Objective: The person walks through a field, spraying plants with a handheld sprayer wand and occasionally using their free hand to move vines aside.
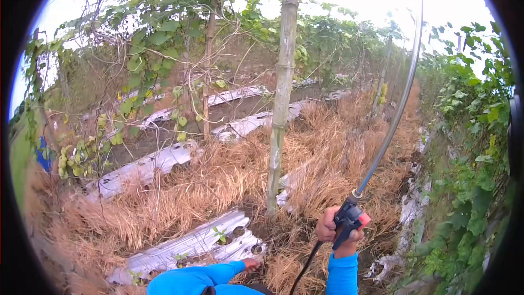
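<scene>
My right hand (pixel 327 228) is wrapped round the black trigger handle of a sprayer wand (pixel 394 123), with a red part on the handle's side. From the handle the long thin tube rises, tilted up and to the right, above the dry grass. A black hose (pixel 307 266) runs down from the handle's lower end and out of view. My left hand (pixel 251 264) shows small at the bottom, past a blue sleeve, beside a strip of silver plastic mulch (pixel 226 228). Its fingers are too small and partly hidden to make out.
A bamboo post (pixel 283 71) stands upright just ahead. Leafy vines (pixel 164 35) hang over poles on the left, and a dense green row (pixel 475 131) lines the right. Dry straw (pixel 218 188) covers the ground between mulch strips. Small seedlings (pixel 220 234) grow through the near strip.
</scene>
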{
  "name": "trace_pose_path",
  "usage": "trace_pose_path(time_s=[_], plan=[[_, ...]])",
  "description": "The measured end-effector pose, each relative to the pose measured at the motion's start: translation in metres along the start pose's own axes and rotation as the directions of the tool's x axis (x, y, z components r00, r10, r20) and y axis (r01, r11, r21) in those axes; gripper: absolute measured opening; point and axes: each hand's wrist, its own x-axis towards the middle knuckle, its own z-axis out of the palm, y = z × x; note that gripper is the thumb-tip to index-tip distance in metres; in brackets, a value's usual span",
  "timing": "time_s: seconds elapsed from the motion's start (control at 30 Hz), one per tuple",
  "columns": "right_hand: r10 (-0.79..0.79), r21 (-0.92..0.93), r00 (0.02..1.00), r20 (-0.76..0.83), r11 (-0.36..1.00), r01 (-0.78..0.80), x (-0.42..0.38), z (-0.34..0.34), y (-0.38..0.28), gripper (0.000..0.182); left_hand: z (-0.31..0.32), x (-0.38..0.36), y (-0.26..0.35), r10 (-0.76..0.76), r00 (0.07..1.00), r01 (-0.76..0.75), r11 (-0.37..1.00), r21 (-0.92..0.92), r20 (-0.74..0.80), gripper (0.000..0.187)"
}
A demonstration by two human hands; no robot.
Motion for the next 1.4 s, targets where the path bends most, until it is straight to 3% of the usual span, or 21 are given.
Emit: trace_pose_path(time_s=[0.1,0.13,0.2,0.23,0.3,0.37,0.47,0.53,0.57,0.67,0.73,0.8,0.83,0.93,1.0,1.07,1.2,1.33,1.4], plan=[[0.036,0.058,0.999,-0.004,0.998,-0.036,0.001,0.041,0.051,0.060,-0.019,-0.009,-0.050,0.226,0.974,-0.226,0.974,0.035,-0.014,0.042],[0.032,0.077,0.999,-0.037,0.997,-0.029,-0.003,0.055,0.069,0.059,-0.028,-0.013,-0.070,0.220,0.975,-0.220,0.975,0.022,-0.011,0.042],[0.085,0.102,0.995,0.045,0.991,-0.089,-0.003,0.067,0.104,0.058,-0.053,-0.022,-0.111,0.425,0.905,-0.418,0.890,0.182,0.001,0.043],[0.114,0.132,0.991,0.069,0.984,-0.122,-0.004,0.074,0.120,0.058,-0.061,-0.031,-0.134,0.270,0.963,-0.267,0.961,0.077,-0.028,0.045],[0.153,0.169,0.983,0.102,0.971,-0.169,-0.004,0.096,0.138,0.057,-0.072,-0.059,-0.175,0.236,0.971,-0.233,0.971,0.051,-0.050,0.044],[0.207,0.186,0.978,-0.002,0.961,-0.203,-0.004,0.121,0.149,0.058,-0.087,-0.084,-0.217,0.198,0.977,-0.196,0.980,0.032,-0.074,0.043],[0.315,0.205,0.949,0.028,0.927,-0.314,-0.009,0.144,0.164,0.057,-0.080,-0.103,-0.264,0.157,0.983,-0.162,0.986,-0.047,-0.097,0.040],[0.367,0.206,0.930,-0.006,0.911,-0.358,-0.012,0.171,0.171,0.058,-0.077,-0.146,-0.270,-0.026,0.990,0.010,0.994,-0.113,-0.140,0.040],[0.408,0.193,0.913,-0.023,0.898,-0.396,-0.014,0.182,0.173,0.059,-0.061,-0.212,-0.237,0.074,0.973,-0.118,0.974,-0.196,-0.221,0.039],[0.481,0.207,0.877,-0.016,0.859,-0.468,-0.031,0.209,0.184,0.060,-0.056,-0.199,-0.290,-0.052,0.989,0.024,0.980,-0.198,-0.137,0.043],[0.502,0.171,0.865,-0.023,0.854,-0.491,-0.046,0.231,0.191,0.059,-0.042,-0.206,-0.320,-0.025,0.978,-0.016,0.982,-0.191,-0.207,0.040],[0.486,0.106,0.874,-0.035,0.871,-0.480,-0.076,0.251,0.206,0.058,-0.034,-0.216,-0.340,0.113,0.991,-0.131,0.896,-0.423,-0.068,0.036],[0.464,0.036,0.884,-0.053,0.886,-0.462,-0.093,0.261,0.214,0.057,-0.028,-0.222,-0.351,0.017,0.994,-0.055,0.928,-0.368,-0.106,0.032],[0.520,0.053,0.847,-0.115,0.854,-0.517,-0.151,0.300,0.232,0.059,0.008,-0.248,-0.390,0.014,0.981,-0.092,0.911,-0.402,-0.194,0.029],[0.502,0.062,0.860,-0.092,0.865,-0.498,-0.170,0.325,0.240,0.059,0.018,-0.278,-0.427,-0.018,0.991,-0.036,0.924,-0.381,-0.136,0.029],[0.543,0.087,0.833,-0.111,0.840,-0.536,-0.178,0.362,0.235,0.058,0.023,-0.290,-0.472,0.022,0.975,-0.083,0.960,-0.268,-0.222,0.031],[0.504,0.098,0.858,-0.100,0.863,-0.495,-0.150,0.428,0.206,0.060,0.016,-0.341,-0.518,0.001,0.974,-0.056,0.969,-0.242,-0.225,0.038],[0.426,-0.014,0.905,-0.004,0.905,-0.426,-0.112,0.478,0.181,0.062,0.007,-0.363,-0.549,-0.020,0.981,-0.051,0.933,-0.356,-0.193,0.045],[0.398,-0.099,0.917,0.004,0.913,-0.396,-0.080,0.507,0.165,0.059,0.005,-0.388,-0.525,-0.236,0.957,0.182,0.942,-0.281,-0.168,0.050]])
